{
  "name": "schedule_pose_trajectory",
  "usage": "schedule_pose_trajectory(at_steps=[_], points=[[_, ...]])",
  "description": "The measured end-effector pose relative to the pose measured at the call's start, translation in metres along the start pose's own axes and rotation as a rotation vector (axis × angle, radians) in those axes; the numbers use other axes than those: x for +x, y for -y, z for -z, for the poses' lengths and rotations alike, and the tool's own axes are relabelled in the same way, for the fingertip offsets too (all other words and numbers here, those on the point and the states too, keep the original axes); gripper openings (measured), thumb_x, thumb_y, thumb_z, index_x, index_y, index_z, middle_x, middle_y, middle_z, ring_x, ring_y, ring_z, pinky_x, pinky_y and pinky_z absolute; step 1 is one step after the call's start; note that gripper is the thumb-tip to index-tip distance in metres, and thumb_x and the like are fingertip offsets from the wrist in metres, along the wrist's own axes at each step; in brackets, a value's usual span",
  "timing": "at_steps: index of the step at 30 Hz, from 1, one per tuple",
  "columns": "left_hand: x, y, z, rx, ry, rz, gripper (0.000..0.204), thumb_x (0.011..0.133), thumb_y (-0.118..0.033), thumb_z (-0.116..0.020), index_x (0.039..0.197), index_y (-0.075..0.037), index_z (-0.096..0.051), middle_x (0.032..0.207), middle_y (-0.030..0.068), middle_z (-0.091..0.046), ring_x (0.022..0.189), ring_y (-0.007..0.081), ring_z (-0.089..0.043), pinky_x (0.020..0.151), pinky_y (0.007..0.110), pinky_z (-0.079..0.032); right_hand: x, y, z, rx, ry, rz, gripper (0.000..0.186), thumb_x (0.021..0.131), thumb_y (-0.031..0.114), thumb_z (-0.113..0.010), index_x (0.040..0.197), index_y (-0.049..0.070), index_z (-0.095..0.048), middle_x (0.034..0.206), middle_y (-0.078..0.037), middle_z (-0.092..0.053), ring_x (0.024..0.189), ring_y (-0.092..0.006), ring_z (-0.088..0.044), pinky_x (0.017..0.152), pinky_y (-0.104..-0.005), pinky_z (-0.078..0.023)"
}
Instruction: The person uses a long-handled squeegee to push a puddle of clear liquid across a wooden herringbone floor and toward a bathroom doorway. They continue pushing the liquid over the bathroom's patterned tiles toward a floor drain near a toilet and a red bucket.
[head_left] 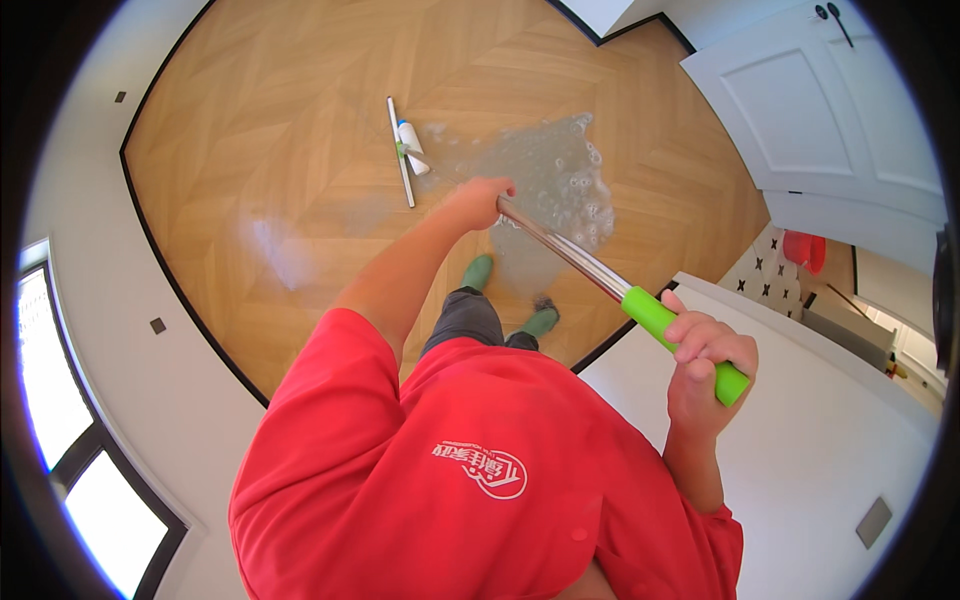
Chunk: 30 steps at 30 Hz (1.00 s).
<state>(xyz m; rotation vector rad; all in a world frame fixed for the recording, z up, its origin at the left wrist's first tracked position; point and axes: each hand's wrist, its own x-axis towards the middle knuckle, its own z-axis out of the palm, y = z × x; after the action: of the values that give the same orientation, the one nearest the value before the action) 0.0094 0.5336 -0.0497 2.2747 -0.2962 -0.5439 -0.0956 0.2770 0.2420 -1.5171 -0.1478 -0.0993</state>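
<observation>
A long-handled floor squeegee runs diagonally in front of me, with a metal pole (565,248) and a bright green grip (655,318). My left hand (478,203) is closed around the lower part of the pole. Higher up, my right hand (708,355) wraps the green grip near its end. The squeegee's long straight head (399,150) rests on the wood floor, with a green joint at its middle. Right beside it is a white bottle (411,147) with a blue cap; whether they touch, I cannot tell. Part of the pole is hidden behind my left hand.
Foamy grey water (555,165) spreads over the wood floor (300,130) ahead of my green boots (541,320). A low white wall (780,390) stands at right. Beyond are a white door (800,105) and a red bucket (804,252) on patterned tiles.
</observation>
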Motion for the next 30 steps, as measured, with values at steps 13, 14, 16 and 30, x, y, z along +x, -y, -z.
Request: schedule_pose_trajectory(at_steps=[13,14,16,30], points=[[0.119,-0.043,-0.023,0.067,0.304,-0.213,0.026,0.078,-0.006,-0.06,0.1,-0.02,-0.06,0.093,0.0088,-0.066,0.097,0.0342,-0.059,0.077,0.053,-0.042,0.008,0.017,0.017,-0.156,-0.293,0.025,0.036,0.084,0.034,-0.071,0.082,0.007,-0.047,0.072,-0.007,-0.057,0.079,-0.0234,-0.061,0.096,-0.059,-0.042],[0.129,-0.048,-0.027,0.069,0.304,-0.237,0.025,0.078,-0.006,-0.06,0.099,-0.02,-0.06,0.092,0.0086,-0.066,0.096,0.0341,-0.059,0.076,0.052,-0.042,0.01,0.016,0.021,-0.165,-0.314,0.028,0.036,0.085,0.034,-0.071,0.083,0.008,-0.047,0.072,-0.007,-0.057,0.079,-0.0233,-0.061,0.096,-0.0589,-0.042],[0.148,-0.06,-0.037,0.071,0.304,-0.283,0.025,0.078,-0.006,-0.06,0.099,-0.02,-0.06,0.091,0.0082,-0.066,0.094,0.0339,-0.06,0.074,0.05,-0.043,0.013,0.013,0.029,-0.183,-0.355,0.034,0.036,0.085,0.034,-0.071,0.083,0.008,-0.046,0.073,-0.007,-0.058,0.08,-0.023,-0.061,0.097,-0.0587,-0.042],[0.21,-0.175,-0.068,0.068,0.459,-0.574,0.03,0.074,0.002,-0.059,0.1,-0.012,-0.06,0.081,0.0148,-0.064,0.081,0.0366,-0.06,0.068,0.044,-0.046,0.003,0.032,0.091,-0.316,-0.625,0.111,0.037,0.086,0.039,-0.067,0.089,0.009,-0.046,0.077,-0.005,-0.057,0.082,-0.0231,-0.06,0.096,-0.0604,-0.045]])
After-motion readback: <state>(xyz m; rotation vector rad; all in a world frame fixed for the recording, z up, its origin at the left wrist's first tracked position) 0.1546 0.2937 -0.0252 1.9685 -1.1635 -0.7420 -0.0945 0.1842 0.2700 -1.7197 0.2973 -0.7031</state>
